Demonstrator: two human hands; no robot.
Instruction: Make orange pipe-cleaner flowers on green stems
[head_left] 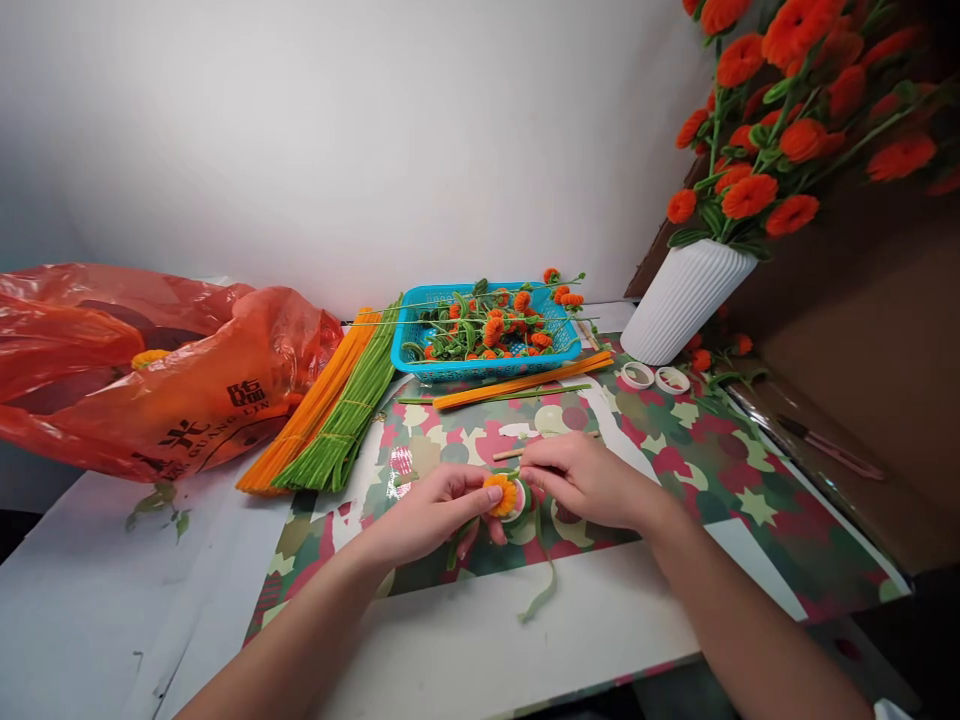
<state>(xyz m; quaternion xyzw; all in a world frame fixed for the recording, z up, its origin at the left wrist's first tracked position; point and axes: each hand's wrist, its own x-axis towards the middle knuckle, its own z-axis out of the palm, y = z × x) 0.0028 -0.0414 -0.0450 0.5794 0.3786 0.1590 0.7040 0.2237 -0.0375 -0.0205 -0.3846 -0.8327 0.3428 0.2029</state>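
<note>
My left hand (442, 505) pinches an orange fuzzy pipe-cleaner flower (500, 495) between thumb and fingers, above the patterned mat. Just right of the bloom is a small roll of green tape (517, 503) with a pale core, partly hidden by the flower. My right hand (577, 478) is closed, its fingertips on a thin green strip beside the flower; the strip's full course is hidden. A limp green tape end (541, 598) hangs below the hands. A thin wooden stick (510, 454) passes behind my right fingers; whether they touch it I cannot tell.
A blue basket (487, 372) of small orange flowers stands at the back. Orange (315, 400) and green pipe-cleaner bundles (341, 425) lie left of it, beside a red plastic bag (225, 390). A white vase (682, 300) stands right, near two small rolls (637, 375) and pink-handled tool (840, 452).
</note>
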